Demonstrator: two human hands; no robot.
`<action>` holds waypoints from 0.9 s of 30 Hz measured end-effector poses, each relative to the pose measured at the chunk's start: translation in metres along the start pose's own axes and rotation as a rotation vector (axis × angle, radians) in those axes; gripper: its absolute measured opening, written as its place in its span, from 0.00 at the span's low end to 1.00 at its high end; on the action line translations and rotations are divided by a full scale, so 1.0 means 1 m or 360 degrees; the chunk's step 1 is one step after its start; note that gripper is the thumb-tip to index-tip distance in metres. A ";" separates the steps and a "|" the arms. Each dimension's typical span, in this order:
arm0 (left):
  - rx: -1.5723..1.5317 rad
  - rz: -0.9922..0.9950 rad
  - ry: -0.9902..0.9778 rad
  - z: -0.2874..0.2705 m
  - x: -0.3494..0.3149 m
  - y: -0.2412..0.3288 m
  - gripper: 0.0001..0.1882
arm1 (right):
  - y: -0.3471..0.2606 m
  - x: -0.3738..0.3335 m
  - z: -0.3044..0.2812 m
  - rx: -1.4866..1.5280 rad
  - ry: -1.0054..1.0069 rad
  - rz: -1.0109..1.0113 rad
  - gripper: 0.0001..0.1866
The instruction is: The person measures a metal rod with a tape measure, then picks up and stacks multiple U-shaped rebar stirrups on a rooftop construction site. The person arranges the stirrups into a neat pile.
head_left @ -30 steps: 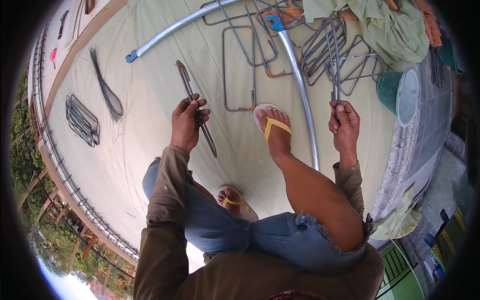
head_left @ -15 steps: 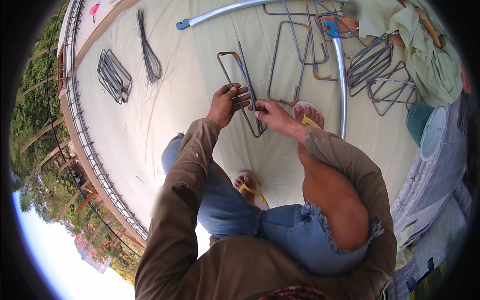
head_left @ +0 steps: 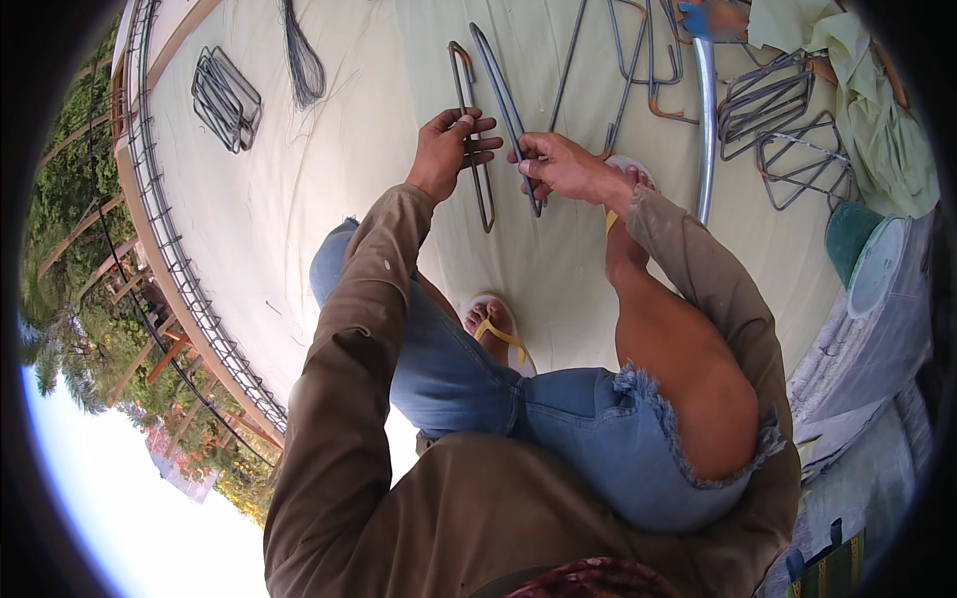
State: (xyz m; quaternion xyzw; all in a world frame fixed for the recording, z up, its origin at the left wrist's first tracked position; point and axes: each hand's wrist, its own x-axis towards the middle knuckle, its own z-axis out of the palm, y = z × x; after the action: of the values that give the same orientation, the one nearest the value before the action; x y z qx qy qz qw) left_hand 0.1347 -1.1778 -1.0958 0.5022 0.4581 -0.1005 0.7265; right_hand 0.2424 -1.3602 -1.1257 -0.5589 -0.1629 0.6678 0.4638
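My left hand (head_left: 451, 151) pinches a narrow bent steel rebar stirrup (head_left: 485, 205) with the thumb, its other fingers stretched out behind it. Rust-brown colour shows at the stirrup's far end. Close on its right, my right hand (head_left: 566, 169) grips a second grey stirrup (head_left: 497, 82), seen nearly edge-on and slanting away to the left. The two stirrups stand apart at my hands. Beyond my right hand, more rectangular stirrups (head_left: 653, 60) lie on the pale sheet (head_left: 399, 60).
At left lie a bundle of stirrups (head_left: 227, 100) and a bunch of thin tie wire (head_left: 304, 60). A silver pipe (head_left: 707, 130), piled stirrups (head_left: 768, 100), a green cloth (head_left: 877, 130) and a green bucket (head_left: 852, 239) are at right. A long rebar cage (head_left: 189, 289) runs along the left edge.
The stirrups, close together and meeting at their near end before, are now separated, one in each hand. My view has tilted, so the things on the sheet sit higher in the picture.
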 end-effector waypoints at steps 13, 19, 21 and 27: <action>-0.0156 -0.0138 -0.0089 0.001 0.002 -0.007 0.19 | 0.035 0.015 0.031 -0.0531 0.0108 -0.0391 0.11; -0.0185 -0.0152 -0.0134 0.001 0.005 -0.009 0.19 | 0.030 0.011 0.024 -0.0884 0.0170 -0.0512 0.17; -0.0217 -0.0132 -0.0077 -0.001 0.006 -0.009 0.17 | 0.032 0.005 0.008 -0.0792 0.0286 -0.0521 0.19; -0.0209 -0.0076 0.0012 -0.007 0.010 -0.003 0.17 | 0.038 -0.018 -0.044 -0.0385 0.0783 -0.0466 0.20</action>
State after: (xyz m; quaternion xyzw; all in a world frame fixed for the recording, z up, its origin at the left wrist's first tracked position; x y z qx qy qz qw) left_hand 0.1345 -1.1707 -1.1061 0.4426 0.4783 -0.0856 0.7536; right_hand 0.2648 -1.4077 -1.1571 -0.7256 -0.2028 0.4142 0.5106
